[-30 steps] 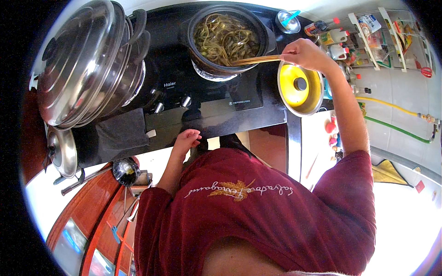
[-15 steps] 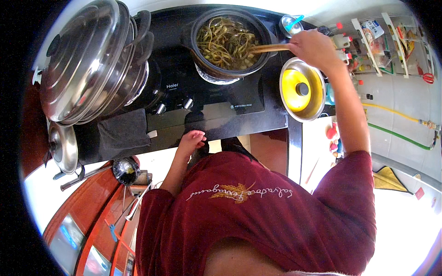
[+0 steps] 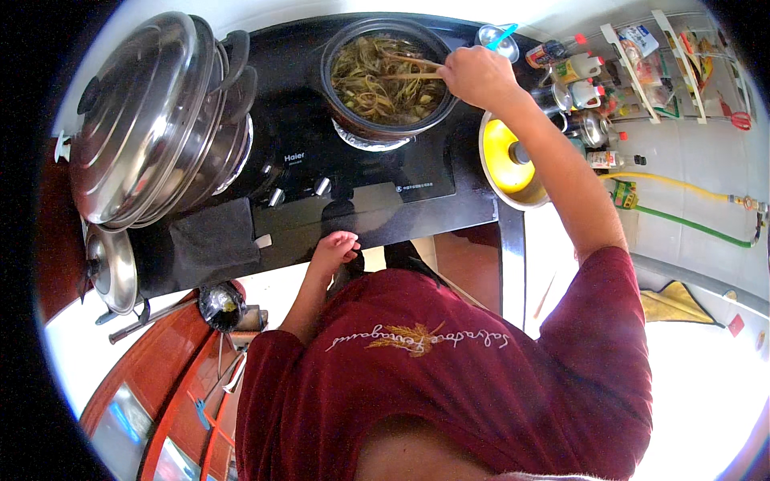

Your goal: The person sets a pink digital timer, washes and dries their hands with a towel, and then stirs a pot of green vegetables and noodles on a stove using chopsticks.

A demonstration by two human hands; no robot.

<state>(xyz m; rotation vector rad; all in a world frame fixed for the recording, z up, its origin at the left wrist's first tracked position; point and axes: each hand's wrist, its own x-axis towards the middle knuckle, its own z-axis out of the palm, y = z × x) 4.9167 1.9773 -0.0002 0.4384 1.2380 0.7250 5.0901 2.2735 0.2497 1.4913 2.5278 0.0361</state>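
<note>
My right hand (image 3: 481, 78) is closed on a pair of wooden chopsticks (image 3: 415, 76), held over the right rim of a dark cooking pot (image 3: 327, 76). The chopsticks' tips are parted and reach into the stringy, brownish-green food (image 3: 381, 90) lying in liquid. Down by the front edge of the black stove (image 3: 365, 180), my left hand (image 3: 335, 250) hangs with its fingers curled in, holding nothing visible.
Large stacked steel steamer pots (image 3: 144, 120) stand on the left, beside a dark cloth (image 3: 212, 232). Under my right forearm sits a steel bowl (image 3: 525, 196) with a yellow lid (image 3: 504, 160) inside. Several bottles (image 3: 573, 68) line the right wall, near a small metal bowl (image 3: 497, 38).
My right hand has moved left, closer to the pot. The chopsticks, together before, are now spread and reach further into the food. My left hand has barely moved.
</note>
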